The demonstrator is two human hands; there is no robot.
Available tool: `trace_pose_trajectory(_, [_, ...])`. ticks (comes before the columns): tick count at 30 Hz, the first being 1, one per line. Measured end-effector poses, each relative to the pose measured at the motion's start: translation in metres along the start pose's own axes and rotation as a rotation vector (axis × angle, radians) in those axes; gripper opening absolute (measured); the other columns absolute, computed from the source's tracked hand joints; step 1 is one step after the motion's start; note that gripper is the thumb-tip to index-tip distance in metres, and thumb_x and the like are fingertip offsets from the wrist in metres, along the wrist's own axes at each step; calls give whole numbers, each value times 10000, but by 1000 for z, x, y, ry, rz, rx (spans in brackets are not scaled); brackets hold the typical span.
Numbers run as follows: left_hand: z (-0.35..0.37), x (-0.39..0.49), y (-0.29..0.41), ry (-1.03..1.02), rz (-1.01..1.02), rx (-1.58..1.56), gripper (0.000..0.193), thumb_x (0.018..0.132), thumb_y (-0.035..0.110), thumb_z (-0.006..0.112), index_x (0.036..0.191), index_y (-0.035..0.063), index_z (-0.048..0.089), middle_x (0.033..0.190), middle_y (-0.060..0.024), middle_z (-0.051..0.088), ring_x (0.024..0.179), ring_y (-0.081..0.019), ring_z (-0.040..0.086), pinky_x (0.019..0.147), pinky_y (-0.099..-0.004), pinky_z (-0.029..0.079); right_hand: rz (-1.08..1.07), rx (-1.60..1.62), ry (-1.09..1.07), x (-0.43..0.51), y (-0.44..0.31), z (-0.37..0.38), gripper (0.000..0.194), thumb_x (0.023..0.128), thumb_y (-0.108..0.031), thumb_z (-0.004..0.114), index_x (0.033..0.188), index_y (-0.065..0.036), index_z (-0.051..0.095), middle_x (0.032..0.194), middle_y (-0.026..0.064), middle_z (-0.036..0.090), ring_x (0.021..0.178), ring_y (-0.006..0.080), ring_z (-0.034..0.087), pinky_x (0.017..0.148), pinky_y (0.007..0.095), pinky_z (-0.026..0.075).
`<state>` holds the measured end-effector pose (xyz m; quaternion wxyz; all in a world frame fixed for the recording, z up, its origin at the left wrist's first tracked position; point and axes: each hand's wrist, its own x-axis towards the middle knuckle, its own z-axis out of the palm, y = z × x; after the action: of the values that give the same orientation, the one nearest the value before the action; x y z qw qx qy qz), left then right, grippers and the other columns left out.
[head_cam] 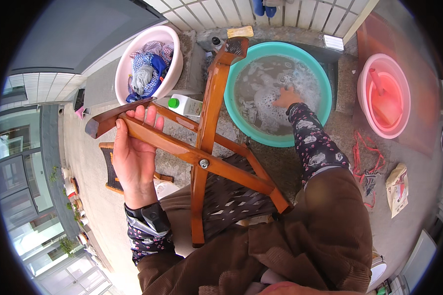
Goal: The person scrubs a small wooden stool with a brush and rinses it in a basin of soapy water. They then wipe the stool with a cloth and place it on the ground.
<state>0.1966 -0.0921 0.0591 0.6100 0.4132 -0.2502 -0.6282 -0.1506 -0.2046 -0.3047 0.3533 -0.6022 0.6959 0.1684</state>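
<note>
My left hand (137,158) grips a leg of a wooden folding stool (179,147), thumb on one side and fingers behind the bar. The stool is tilted in front of my lap, its crossed legs joined by a metal bolt (203,163). Dark woven strapping (232,195) forms its seat. My right hand (287,99) is at the surface of the cloudy, sudsy water (263,88) in a round teal basin (232,121). Its fingers are spread, and no object shows in it; what lies under the water is hidden.
A pink-white basin (122,83) of cloths stands at upper left, near a white bottle with a green cap (188,107). Another small stool (110,166) lies beyond my left wrist. At right are pink basins (365,96), red straps (361,162) and a printed bag (397,190).
</note>
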Motion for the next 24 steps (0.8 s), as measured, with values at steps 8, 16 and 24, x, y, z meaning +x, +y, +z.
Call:
trace_pose_trajectory(8, [4,17,-11,136,-3,51,369,1095,307,465,1323,21,514,1420,-144,557,1382,-314,490,1174,-524,376,-332,-304,229,17,1,27,423,856,-253,664,1271,-175,687,1514,128,473,1347,374,487,1078,512,453])
trace_pose_trajectory(16, [21,14,-20,140,30,115,331,1103,302,441,1264,27,529,1317,-140,624,1270,-324,591,1090,-500,477,-340,-332,-152,2,60,51,308,921,-148,596,1153,5,729,1228,222,681,1240,397,574,995,449,524])
trace_pose_trajectory(24, [52,-2,-52,107,38,89,290,1094,268,473,1182,7,566,1230,-180,657,1156,-335,663,969,-480,567,-285,633,-316,-72,56,-84,197,891,-155,730,1072,-99,674,966,-21,663,888,129,662,767,315,547])
